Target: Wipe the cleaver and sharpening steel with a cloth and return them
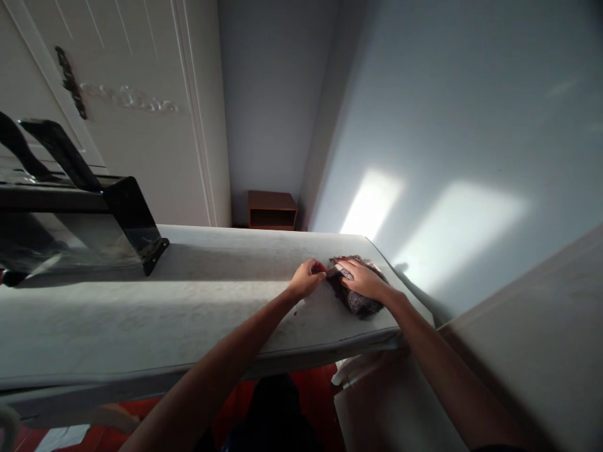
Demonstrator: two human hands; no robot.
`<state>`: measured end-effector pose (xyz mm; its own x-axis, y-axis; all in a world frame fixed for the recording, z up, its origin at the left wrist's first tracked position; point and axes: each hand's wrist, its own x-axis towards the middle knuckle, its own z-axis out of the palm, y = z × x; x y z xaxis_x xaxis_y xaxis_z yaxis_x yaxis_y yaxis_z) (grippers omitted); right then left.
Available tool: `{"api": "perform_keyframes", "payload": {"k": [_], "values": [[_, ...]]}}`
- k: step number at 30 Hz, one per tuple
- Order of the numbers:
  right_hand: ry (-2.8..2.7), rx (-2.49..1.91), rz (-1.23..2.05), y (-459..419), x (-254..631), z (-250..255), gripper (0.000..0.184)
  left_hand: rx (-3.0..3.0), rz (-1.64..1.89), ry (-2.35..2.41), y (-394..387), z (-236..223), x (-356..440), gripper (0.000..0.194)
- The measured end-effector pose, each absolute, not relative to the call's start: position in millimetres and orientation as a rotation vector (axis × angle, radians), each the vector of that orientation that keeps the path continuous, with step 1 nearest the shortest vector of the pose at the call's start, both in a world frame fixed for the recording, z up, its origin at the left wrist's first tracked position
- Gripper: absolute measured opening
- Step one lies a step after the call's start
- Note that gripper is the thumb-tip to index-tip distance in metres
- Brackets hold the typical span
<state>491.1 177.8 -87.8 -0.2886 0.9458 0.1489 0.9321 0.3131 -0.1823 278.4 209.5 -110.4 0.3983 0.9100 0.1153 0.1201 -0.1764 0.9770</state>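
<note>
A crumpled dark grey-brown cloth (360,306) with a fuzzy texture lies bunched at the right end of the long white tabletop (226,314). My right hand (365,279) rests over the bundle from above, its fingers and thumb closed on the material. At the bundle's left edge, my left hand (308,278) has its fingertips pinched together on a dark corner of the cloth. Parts of the cloth are hidden under my right hand. A small dark speck (295,312) is on the surface just below my left hand.
A knife block (129,213) with black handles stands at the tabletop's left. Beyond the far edge is a small brown cabinet (272,204). A pale wall (424,144) borders the right end, and a white wardrobe door (141,144) rises behind. Red flooring (315,395) shows below.
</note>
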Motion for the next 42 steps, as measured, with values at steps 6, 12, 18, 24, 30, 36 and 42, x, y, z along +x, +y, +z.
{"api": "perform_keyframes", "payload": {"k": [6,12,18,24,30,36,42], "values": [[-2.140,-1.767,0.310,184.4,537.1,-82.5,0.059,1.372,0.973,0.864,206.7,-107.0,252.3,0.027],[-2.112,-1.812,0.394,177.3,548.9,-70.1,0.066,1.341,1.003,0.932,203.5,-103.7,193.0,0.031],[-2.198,-2.044,0.316,181.8,541.3,-53.3,0.068,1.600,1.012,1.095,186.6,-96.7,113.2,0.024],[-2.086,-1.840,0.171,203.3,487.7,-46.9,0.065,1.600,1.126,1.185,166.7,-91.1,27.9,0.028],[-2.130,-1.443,0.467,232.6,373.1,-50.8,0.063,1.583,1.300,1.311,151.6,-80.7,-45.5,0.038],[-2.176,-1.029,0.759,269.9,240.6,-61.0,0.064,1.309,1.712,1.581,156.7,-72.6,-127.8,0.042],[-2.077,-0.904,0.993,287.5,115.2,-55.4,0.078,0.933,2.078,1.783,178.9,-79.6,-200.1,0.036]]}}
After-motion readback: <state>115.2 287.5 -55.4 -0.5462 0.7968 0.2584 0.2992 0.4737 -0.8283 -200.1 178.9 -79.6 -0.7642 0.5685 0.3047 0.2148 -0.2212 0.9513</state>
